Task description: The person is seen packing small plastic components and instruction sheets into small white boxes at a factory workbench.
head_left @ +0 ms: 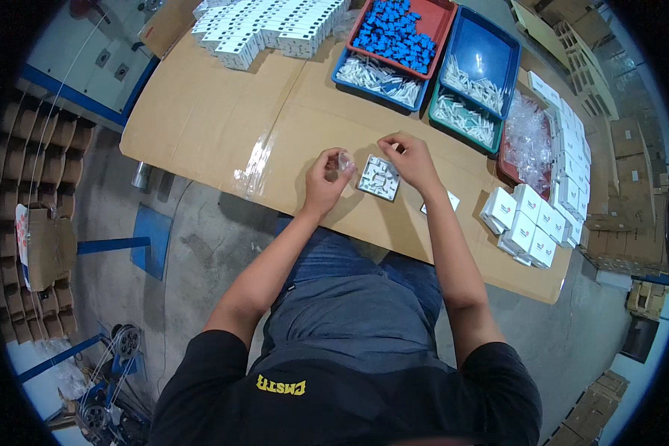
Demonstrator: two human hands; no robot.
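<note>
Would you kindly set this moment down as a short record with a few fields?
surface: cardboard-covered table
left hand: pinches a small clear plastic bag
right hand: fingers together above the square white plate, maybe holding a tiny part
far side: red tray of blue parts, blue trays of white pieces
right side: small white boxes

Even bright light, fisheye-bent edges.
</note>
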